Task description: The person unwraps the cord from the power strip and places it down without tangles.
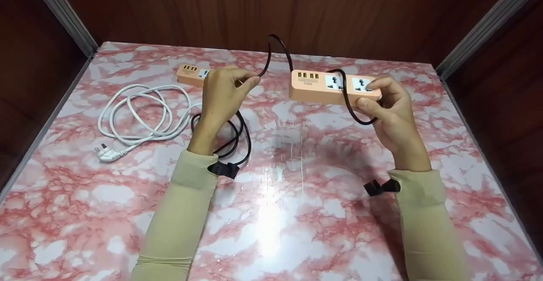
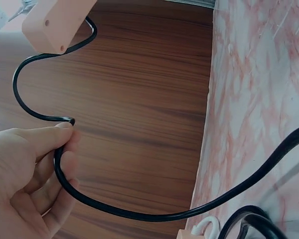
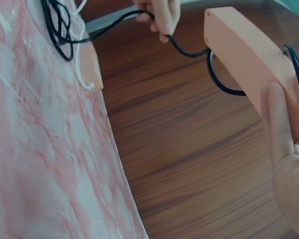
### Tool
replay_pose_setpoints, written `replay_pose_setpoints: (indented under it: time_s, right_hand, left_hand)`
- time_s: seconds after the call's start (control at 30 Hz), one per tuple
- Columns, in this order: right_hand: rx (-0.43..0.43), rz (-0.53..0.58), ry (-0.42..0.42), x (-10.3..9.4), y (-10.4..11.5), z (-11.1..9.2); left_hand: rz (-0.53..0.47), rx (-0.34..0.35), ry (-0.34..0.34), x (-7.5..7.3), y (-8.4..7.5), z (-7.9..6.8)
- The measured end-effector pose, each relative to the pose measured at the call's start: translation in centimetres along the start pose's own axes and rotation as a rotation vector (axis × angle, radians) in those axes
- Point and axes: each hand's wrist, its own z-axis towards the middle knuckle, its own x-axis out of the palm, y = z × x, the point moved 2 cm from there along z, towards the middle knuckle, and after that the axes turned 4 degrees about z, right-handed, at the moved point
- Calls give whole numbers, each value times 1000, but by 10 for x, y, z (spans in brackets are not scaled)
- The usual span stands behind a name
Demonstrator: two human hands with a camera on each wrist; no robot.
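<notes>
My right hand (image 1: 394,107) grips one end of a peach-coloured power strip (image 1: 308,86), held up above the table with its sockets and USB ports upward. A black cord (image 2: 144,217) runs from this strip and loops around it near the second socket. Between thumb and fingertips, my left hand (image 1: 220,92) pinches the cord a short way left of the strip. From there the cord drops to loose black coils (image 1: 247,139) on the table by the left wrist. In the right wrist view, the strip's plain underside (image 3: 249,47) shows, with fingers along it.
Behind the left hand lies a second peach power strip (image 1: 191,75), partly hidden. Its white cord (image 1: 127,98) is coiled at the left, ending in a white plug (image 1: 109,153). The red-and-white marbled table (image 1: 271,230) meets dark wooden panels (image 1: 212,13) at the back and sides.
</notes>
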Motion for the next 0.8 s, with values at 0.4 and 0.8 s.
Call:
replay_pose_setpoints:
  time_s: [0.4,0.8]
  right_hand:
    - [36,-33,10,0,-1,0]
    - [60,-46,-1,1,-2,0]
  left_hand:
    - [-32,57,-143,-14,-10,1]
    - [-71,117,-236,-30,-25,0]
